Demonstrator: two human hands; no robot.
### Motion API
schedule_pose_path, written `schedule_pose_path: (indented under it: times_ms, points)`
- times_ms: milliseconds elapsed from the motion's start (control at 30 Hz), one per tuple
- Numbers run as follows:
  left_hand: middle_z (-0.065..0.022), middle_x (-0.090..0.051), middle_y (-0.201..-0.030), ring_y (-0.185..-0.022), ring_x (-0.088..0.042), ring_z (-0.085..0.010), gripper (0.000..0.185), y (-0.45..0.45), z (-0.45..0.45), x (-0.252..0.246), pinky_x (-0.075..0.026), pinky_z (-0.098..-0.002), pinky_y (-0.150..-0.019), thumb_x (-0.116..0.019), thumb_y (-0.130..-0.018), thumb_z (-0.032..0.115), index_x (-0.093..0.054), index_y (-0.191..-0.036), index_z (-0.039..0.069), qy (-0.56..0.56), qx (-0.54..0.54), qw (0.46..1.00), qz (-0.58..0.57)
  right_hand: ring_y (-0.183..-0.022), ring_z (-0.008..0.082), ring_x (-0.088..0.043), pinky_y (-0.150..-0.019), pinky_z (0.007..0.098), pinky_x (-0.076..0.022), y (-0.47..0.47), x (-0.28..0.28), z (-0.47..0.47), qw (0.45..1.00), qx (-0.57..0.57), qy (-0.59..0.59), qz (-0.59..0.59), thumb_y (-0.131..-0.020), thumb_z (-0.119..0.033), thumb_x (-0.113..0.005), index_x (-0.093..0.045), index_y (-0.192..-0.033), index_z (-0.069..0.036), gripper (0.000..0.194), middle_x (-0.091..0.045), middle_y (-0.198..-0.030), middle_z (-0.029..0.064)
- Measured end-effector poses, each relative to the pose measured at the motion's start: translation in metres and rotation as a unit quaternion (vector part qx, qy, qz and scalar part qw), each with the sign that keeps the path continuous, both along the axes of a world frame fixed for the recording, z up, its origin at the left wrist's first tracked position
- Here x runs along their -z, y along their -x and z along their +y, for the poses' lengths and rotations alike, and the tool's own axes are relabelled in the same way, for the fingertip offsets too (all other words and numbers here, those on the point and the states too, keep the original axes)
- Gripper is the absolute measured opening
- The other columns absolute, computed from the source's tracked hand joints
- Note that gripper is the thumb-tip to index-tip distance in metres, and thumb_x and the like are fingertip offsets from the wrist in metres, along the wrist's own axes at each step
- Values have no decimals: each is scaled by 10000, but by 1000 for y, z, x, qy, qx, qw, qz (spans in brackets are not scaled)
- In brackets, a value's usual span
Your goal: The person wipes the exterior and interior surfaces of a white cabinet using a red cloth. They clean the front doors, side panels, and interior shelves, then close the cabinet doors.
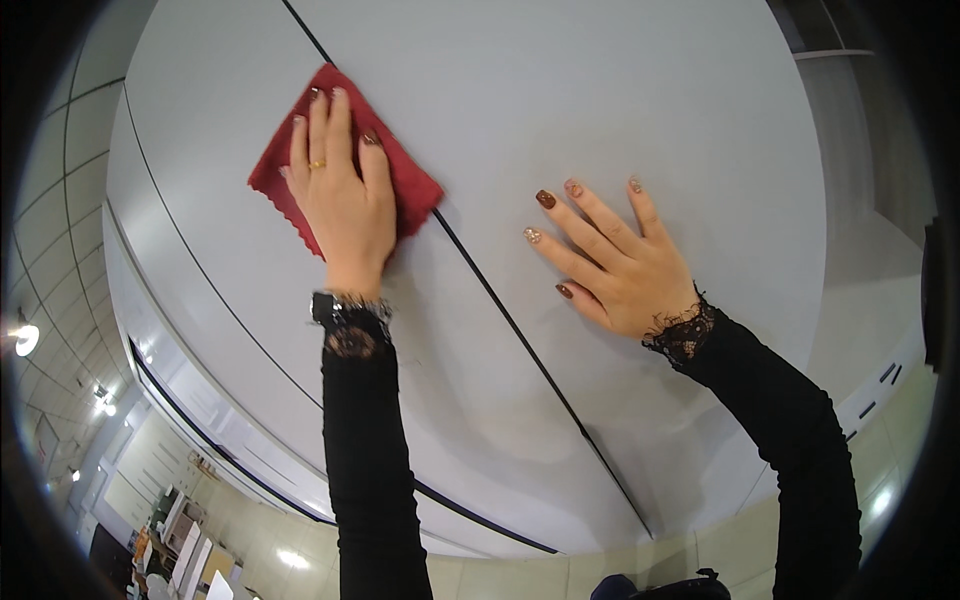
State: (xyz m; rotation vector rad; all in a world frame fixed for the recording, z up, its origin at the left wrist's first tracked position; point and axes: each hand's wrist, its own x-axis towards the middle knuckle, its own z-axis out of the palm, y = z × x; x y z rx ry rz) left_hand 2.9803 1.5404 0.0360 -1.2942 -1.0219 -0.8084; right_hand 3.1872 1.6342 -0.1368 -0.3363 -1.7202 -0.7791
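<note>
A red cloth (409,180) with a zigzag-cut edge lies flat against a pale grey panel (480,97), over the upper part of a black seam. My left hand (337,195) rests on the cloth with its fingers spread, pressing it to the surface; nothing shows it gripping the cloth. To the right of the seam, my right hand (622,262) lies on the bare panel, fingers apart and holding nothing.
The black seam (510,319) crosses the panel diagonally, with a thinner line (202,262) at the left. Beyond the panel's lower left edge are tiled floor (262,532) and distant furniture. A grey structure (862,247) stands at the right.
</note>
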Motion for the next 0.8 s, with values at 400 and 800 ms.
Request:
schedule_pose_path:
  times_ms: [400, 800]
  points:
    - [-110, -308, -1553, -1449, -192, -364, 613, 3, -15, 60, -106, -595, -1141, -530, -910, 256, -361, -1475, 91, 89, -87, 992, 26, -1408, 229, -348, -1137, 579, -175, -2, 1, 0, 1000, -6, 3, -1, -846, -305, -606, -519, -1349, -200, 521, -432, -1481, 52]
    - [45, -499, -1319, -1213, -495, -190, 504, 42, -49, 202, -440, -570, -856, -597, -812, 475, -564, -1284, 301, 297, -70, 882, 358, -1399, 231, -354, -1101, 591, -248, -2, -2, -7, 1000, 20, 9, -13, -821, -270, -634, -534, -1339, -198, 533, -416, -1490, 59]
